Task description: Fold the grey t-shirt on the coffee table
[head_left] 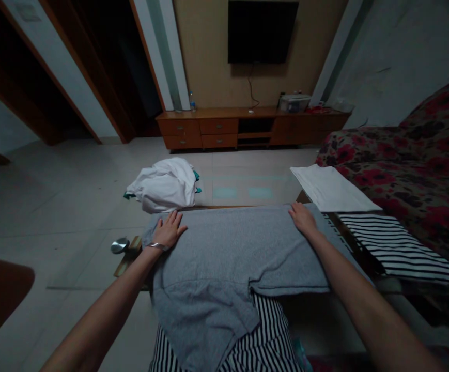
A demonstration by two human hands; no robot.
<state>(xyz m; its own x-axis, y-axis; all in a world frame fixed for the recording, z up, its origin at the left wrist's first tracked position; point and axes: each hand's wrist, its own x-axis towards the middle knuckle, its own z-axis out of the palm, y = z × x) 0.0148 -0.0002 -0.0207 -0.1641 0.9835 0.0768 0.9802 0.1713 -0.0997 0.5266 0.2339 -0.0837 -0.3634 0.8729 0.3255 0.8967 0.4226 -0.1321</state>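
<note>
A grey short-sleeved shirt (224,243) lies spread over a low table in front of me, its near part hanging over the edge onto black-and-white striped cloth (273,320) at my lap. My left hand (168,230) rests flat on the shirt's far left corner, fingers spread; a metal bracelet circles that wrist. On the shirt's far right part lies my right hand (302,219), palm down with its fingers stretched toward the far edge. Most of the tabletop is hidden under the shirt.
A white bundle of cloth (168,183) sits beyond the table's left end. At right are a folded white cloth (333,188) and a folded striped garment (406,245), beside a floral-covered sofa (437,155). A shiny round metal object (120,245) stands at left. A wooden cabinet (218,126) lines the far wall.
</note>
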